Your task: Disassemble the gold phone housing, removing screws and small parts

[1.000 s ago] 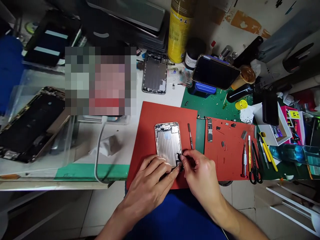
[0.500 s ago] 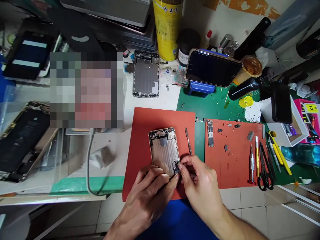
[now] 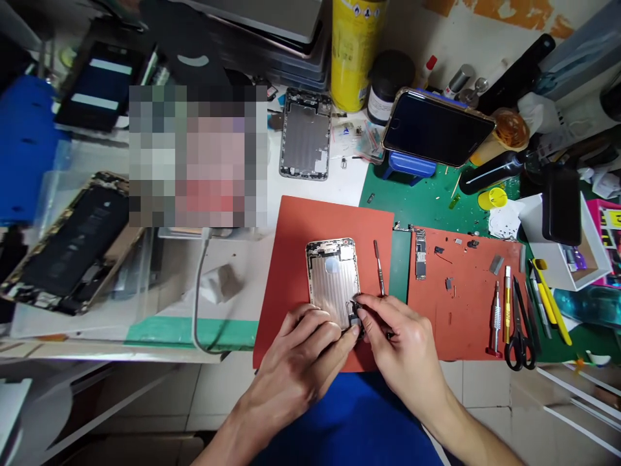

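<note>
Ribbed metal shell [image 3: 324,285] on a flat red mat [image 3: 281,259], both hands at its lower end.
The left hand [image 3: 303,349] is clamped over the shell's bottom; the right hand [image 3: 405,333] has thumb and forefinger together on a small black part [image 3: 354,316] at the lower right corner. The cylindrical yellow can [image 3: 356,58] shows hazard diamonds; print on the jar's [image 3: 395,70] white label is too small to read.

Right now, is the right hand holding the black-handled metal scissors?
No, the scissors lie on a flat red mat, apart from the right hand.
</note>
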Demonstrator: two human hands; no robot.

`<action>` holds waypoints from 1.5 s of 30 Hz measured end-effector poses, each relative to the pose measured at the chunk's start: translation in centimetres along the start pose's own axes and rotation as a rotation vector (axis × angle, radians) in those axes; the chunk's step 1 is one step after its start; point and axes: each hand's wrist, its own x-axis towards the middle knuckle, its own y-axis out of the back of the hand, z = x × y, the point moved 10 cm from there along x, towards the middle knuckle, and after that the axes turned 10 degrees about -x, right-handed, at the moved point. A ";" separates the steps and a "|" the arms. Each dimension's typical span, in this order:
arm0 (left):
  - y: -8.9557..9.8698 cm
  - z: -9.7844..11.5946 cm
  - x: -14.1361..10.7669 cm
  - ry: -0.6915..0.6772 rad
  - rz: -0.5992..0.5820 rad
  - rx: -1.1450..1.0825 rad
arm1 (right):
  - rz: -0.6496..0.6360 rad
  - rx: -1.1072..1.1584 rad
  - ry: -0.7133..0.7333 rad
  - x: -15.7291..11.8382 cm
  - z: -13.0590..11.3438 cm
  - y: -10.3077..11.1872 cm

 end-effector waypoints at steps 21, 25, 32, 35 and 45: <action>-0.2 -0.4 -0.2 0.017 -0.086 0.049 | -0.079 -0.061 0.044 0.6 -0.1 -0.4; -0.5 -0.1 0.0 -0.005 -0.102 0.111 | -0.104 -0.069 0.063 0.6 -0.5 -0.2; -0.5 -0.2 -0.1 0.000 -0.123 0.155 | 0.005 -0.058 -0.034 -1.0 0.7 3.2; -0.4 -0.2 -0.1 0.005 -0.116 0.159 | 0.059 -0.033 -0.113 -2.1 2.1 4.4; -1.2 -0.2 -0.6 0.016 -0.191 0.158 | 0.132 0.007 -0.226 -4.8 5.0 4.5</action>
